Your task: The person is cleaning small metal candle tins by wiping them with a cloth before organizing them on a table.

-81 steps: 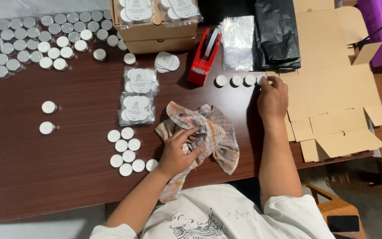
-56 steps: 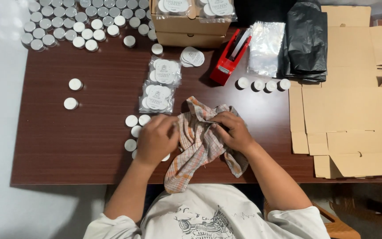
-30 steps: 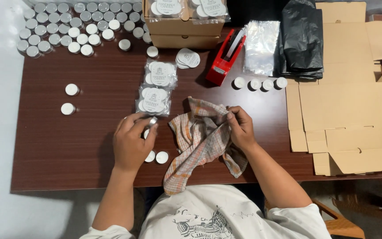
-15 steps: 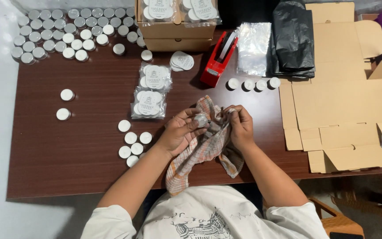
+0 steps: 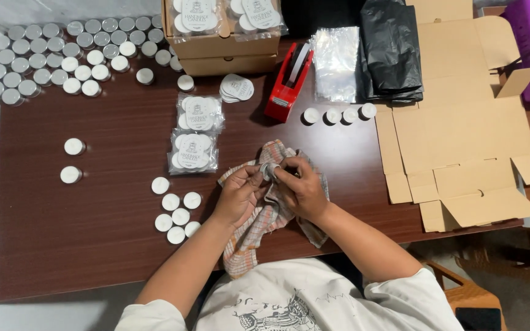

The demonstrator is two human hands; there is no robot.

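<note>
We have both hands together over the middle of the dark wooden table point(image 5: 93, 245); the left hand point(image 5: 238, 195) pinches a small round tealight point(image 5: 270, 170) at its fingertips, fingers closed on its rim, while the right hand point(image 5: 302, 187) presses a fold of the checked cloth point(image 5: 259, 236) against it, fingers curled shut on the fabric; the tealight sits between the 2 hands, just above the cloth, which drapes off the near table edge toward our lap.

What could go wrong, as we judge it: the hold is a fingertip one, so a hard rub could flick the tealight out and send it rolling off the table; the hanging cloth could drag as we shift and sweep the cluster of 6 tealights point(image 5: 176, 209) just to our left; the wax could get scuffed or the thin cup dented if we squeeze too firmly; the 2 clear packets point(image 5: 195, 135) lie near enough to be nudged.
</note>
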